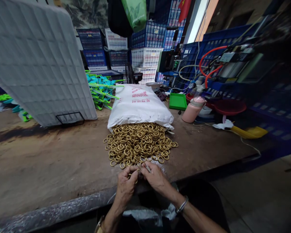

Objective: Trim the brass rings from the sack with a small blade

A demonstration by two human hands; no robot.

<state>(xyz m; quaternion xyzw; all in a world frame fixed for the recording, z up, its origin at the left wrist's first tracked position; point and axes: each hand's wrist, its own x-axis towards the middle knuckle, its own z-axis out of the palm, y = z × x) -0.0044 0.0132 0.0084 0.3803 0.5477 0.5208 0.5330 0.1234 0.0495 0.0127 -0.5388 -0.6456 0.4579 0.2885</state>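
A heap of several brass-coloured rings [138,144] spills onto the brown table [50,161] from the open mouth of a white sack [139,105]. At the table's near edge, just below the heap, my left hand [126,187] and my right hand [155,179] meet with fingers pinched. The left fingers close on a brass ring. The right fingers pinch a small thin grey piece [147,167] that I cannot make out. A bracelet sits on my right wrist.
A large white gridded panel [36,58] leans at the left. Behind it lie green and teal plastic parts [100,89]. A green tray [177,101], pink bottle [193,109], red bowl [229,106] and yellow scoop [251,132] sit at the right. Blue and white crates [145,48] are stacked behind.
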